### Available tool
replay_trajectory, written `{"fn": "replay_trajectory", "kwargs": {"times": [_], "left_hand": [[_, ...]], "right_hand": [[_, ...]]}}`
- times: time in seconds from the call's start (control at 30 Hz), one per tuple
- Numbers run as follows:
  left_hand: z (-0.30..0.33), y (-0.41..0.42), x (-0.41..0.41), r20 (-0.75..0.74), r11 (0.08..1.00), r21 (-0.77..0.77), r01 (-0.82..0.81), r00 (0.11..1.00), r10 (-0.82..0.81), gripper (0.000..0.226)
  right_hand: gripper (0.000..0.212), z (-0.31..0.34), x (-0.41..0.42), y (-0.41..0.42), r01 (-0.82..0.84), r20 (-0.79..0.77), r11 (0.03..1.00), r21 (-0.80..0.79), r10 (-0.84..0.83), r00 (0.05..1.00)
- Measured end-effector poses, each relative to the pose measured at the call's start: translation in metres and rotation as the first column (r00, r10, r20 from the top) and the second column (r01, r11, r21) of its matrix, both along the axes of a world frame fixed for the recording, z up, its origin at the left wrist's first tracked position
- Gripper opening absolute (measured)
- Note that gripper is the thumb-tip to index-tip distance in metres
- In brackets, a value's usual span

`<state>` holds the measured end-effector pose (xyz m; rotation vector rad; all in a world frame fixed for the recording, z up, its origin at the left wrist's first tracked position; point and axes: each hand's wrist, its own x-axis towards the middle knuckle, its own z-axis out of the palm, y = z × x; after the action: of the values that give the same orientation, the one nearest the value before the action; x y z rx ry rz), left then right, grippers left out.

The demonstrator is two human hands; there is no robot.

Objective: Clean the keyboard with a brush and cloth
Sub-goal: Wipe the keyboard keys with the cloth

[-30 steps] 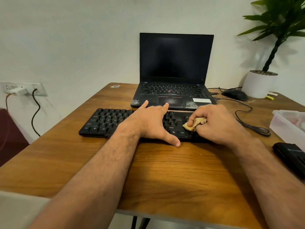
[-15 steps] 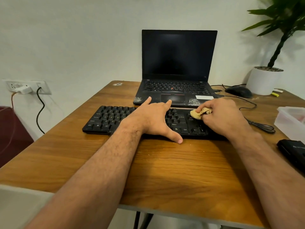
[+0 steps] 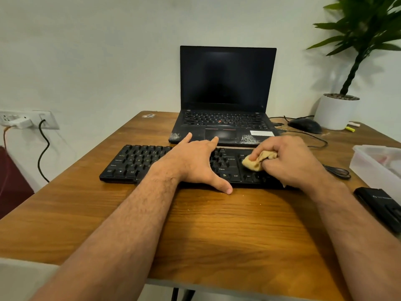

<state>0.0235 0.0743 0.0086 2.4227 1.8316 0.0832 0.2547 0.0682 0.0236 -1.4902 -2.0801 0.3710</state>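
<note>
Wall socket [image 3: 28,120] at left; wooden tabletop [image 3: 217,224] carries keyboard [image 3: 138,161], laptop [image 3: 223,118] behind, plant pot [image 3: 334,114] right. Left hand [image 3: 195,164] flat on keys, fingers apart. Right hand [image 3: 290,161], fingers clamped on cloth [image 3: 256,162], has slid cloth nearer, from far edge to mid keys.

Both forearms are bare and hairy, with no sleeves, watch or rings on the left hand [image 3: 195,164] or right hand [image 3: 288,164].

A keyboard [image 3: 138,161] lies across the centre of the worktop [image 3: 217,231], with an open laptop [image 3: 225,98] directly behind it. At upper right stand a potted plant [image 3: 338,109] and, just left of it, a mouse [image 3: 304,125]. A plastic container [image 3: 377,166] and a flat case [image 3: 382,205] sit at the right edge, a wall socket [image 3: 26,119] at far left.
</note>
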Motion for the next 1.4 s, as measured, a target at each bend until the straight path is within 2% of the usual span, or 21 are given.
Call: {"fn": "replay_trajectory", "kwargs": {"times": [0.07,0.2,0.27,0.37,0.47,0.57,0.63,0.7,0.77,0.9,0.97,1.07,1.17,1.27,1.33,1.4], "left_hand": [[0.0,0.001,-0.002,-0.005,1.0,0.001,-0.001,1.0,0.001,0.15],[0.0,0.001,-0.002,0.009,1.0,-0.011,-0.002,1.0,0.002,0.151],[0.001,0.0,-0.001,0.012,1.0,-0.013,-0.003,1.0,0.004,0.151],[0.001,0.0,-0.001,0.004,1.0,-0.006,-0.005,1.0,0.005,0.151],[0.0,0.0,-0.001,0.006,1.0,-0.004,-0.006,1.0,0.006,0.152],[-0.001,0.0,-0.002,0.007,1.0,0.014,0.01,1.0,-0.011,0.152],[-0.001,0.0,-0.003,0.009,1.0,0.014,0.015,1.0,-0.015,0.155],[-0.001,0.0,-0.002,0.002,1.0,0.0,0.021,1.0,-0.021,0.157],[0.0,0.002,0.001,0.0,1.0,-0.011,0.028,1.0,-0.028,0.154],[0.002,0.004,0.004,0.004,1.0,0.0,0.019,1.0,-0.019,0.149],[0.004,0.004,0.005,-0.001,1.0,-0.012,0.019,1.0,-0.019,0.15],[0.004,0.004,0.006,-0.012,1.0,-0.014,0.024,1.0,-0.024,0.149],[0.005,0.004,0.006,-0.012,1.0,-0.013,0.026,1.0,-0.026,0.149],[0.003,0.003,0.005,0.006,0.999,0.0,0.036,0.999,-0.036,0.152],[0.003,0.002,0.004,0.011,0.999,-0.004,0.039,0.999,-0.039,0.151],[0.003,0.002,0.003,0.008,0.999,-0.014,0.043,0.999,-0.043,0.148]], "right_hand": [[0.041,-0.001,0.0,-0.006,-0.082,-0.006,0.995,-0.059,0.081,0.997],[0.04,-0.002,-0.004,0.008,0.079,0.087,0.997,0.025,-0.081,0.993],[0.045,-0.002,-0.007,0.006,0.001,0.041,0.999,0.048,-0.003,0.999],[0.047,-0.002,-0.014,-0.008,-0.188,0.03,0.982,-0.021,0.189,0.982],[0.041,0.006,-0.008,-0.015,-0.221,-0.095,0.973,-0.071,0.213,0.972],[0.039,0.006,-0.005,-0.012,-0.203,-0.152,0.978,-0.049,0.193,0.969],[0.042,0.005,-0.009,-0.013,-0.222,-0.113,0.974,-0.046,0.216,0.97],[0.044,0.0,-0.012,-0.011,-0.256,0.008,0.965,-0.051,0.256,0.967],[0.044,-0.003,-0.015,-0.003,-0.206,0.051,0.978,-0.025,0.207,0.977],[0.043,-0.001,-0.02,0.009,0.025,0.137,0.991,0.132,-0.043,0.99],[0.041,0.002,-0.014,0.008,0.008,0.081,0.991,0.131,-0.019,0.997],[0.041,0.001,-0.008,0.002,-0.121,0.046,0.993,0.014,0.121,0.992],[0.041,-0.004,-0.01,0.012,0.0,0.078,1.0,0.028,-0.002,0.997],[0.037,-0.002,-0.006,0.019,0.111,0.043,0.99,0.084,-0.115,0.992],[0.034,0.003,0.002,0.017,0.092,-0.037,0.993,0.077,-0.09,0.995],[0.037,0.006,0.012,0.008,0.01,-0.1,1.0,0.0,-0.01,0.995]]}}
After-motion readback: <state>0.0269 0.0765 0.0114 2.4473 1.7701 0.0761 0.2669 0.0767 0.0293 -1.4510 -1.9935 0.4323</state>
